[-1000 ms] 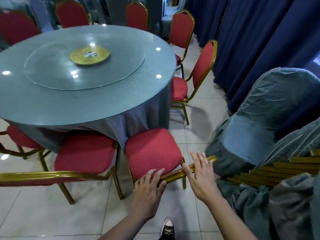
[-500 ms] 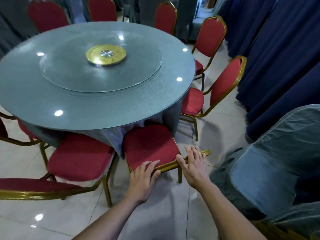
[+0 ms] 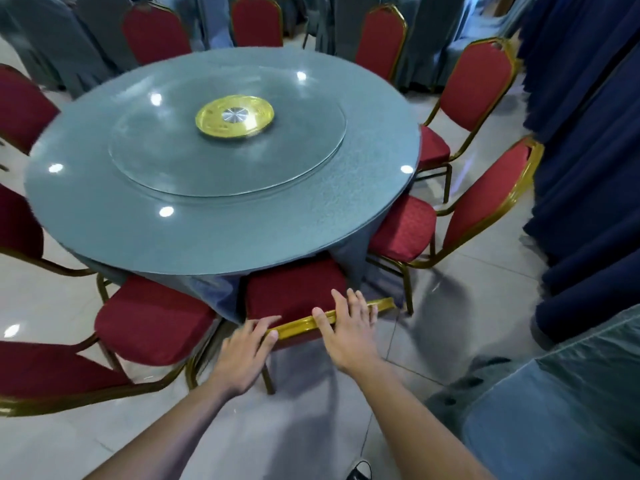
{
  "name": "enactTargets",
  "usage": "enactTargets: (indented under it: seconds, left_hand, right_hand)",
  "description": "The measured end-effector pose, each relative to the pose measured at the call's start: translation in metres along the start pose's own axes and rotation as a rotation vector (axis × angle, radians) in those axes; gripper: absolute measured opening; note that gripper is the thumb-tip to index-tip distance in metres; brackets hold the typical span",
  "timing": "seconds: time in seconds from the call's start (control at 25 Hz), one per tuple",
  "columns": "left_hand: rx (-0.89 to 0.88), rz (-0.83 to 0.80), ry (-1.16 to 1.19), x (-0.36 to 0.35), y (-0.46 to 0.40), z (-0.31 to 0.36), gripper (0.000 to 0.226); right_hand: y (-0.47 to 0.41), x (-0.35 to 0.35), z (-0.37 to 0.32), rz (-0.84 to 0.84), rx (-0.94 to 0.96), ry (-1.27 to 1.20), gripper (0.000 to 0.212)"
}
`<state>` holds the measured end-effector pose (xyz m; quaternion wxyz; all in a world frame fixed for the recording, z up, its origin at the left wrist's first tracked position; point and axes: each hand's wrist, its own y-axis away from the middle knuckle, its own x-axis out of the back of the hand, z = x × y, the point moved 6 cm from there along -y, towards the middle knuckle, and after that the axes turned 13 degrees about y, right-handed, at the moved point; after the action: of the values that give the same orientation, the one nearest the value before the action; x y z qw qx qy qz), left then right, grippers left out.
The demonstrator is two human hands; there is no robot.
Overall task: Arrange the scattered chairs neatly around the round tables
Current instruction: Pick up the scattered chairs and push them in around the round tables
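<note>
Chair (image 3: 294, 292) seat under round table (image 3: 221, 237) edge; left hand (image 3: 242, 355), right hand (image 3: 349, 327) spread flat on gold backrest rim.

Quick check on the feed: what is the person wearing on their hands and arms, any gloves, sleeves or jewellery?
Nothing shows: the left hand and right hand are bare, without gloves, rings or watch. Both forearms are uncovered to the frame edge, so no sleeves appear.

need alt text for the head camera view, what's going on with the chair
Both hands, left hand and right hand, rest flat on the gold top rail of a red chair whose seat is partly tucked under a round table. The table carries a glass turntable, and other red chairs ring it.
</note>
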<state>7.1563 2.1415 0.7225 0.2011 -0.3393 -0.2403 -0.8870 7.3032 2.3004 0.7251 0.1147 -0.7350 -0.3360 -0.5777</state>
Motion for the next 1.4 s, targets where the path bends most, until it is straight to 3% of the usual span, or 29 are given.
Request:
enactTargets:
  seconds: [0.16, 0.36, 0.48, 1.0, 1.4]
  left_hand:
    - [0.115, 0.132, -0.055, -0.007, -0.004, 0.023, 0.037]
    - [0.004, 0.171, -0.105, -0.040, -0.027, 0.112, 0.024]
    - [-0.061, 0.142, -0.144, -0.063, -0.057, 0.159, 0.022]
    - [-0.349, 0.047, 0.092, -0.127, -0.277, 0.371, 0.020]
    - [-0.365, -0.002, 0.145, -0.197, -0.379, 0.484, 0.019]
  right_hand:
    - [-0.009, 0.008, 0.014, -0.026, 0.189, 0.005, 0.081]
    - [-0.018, 0.034, 0.058, -0.055, 0.372, -0.122, 0.049]
    - [-0.043, 0.062, 0.112, 0.021, 0.274, -0.208, 0.042]
    - [-0.228, 0.241, 0.319, 0.301, 0.002, -0.220, 0.039]
    - [-0.324, 0.311, 0.467, 0.420, -0.104, -0.159, 0.036]
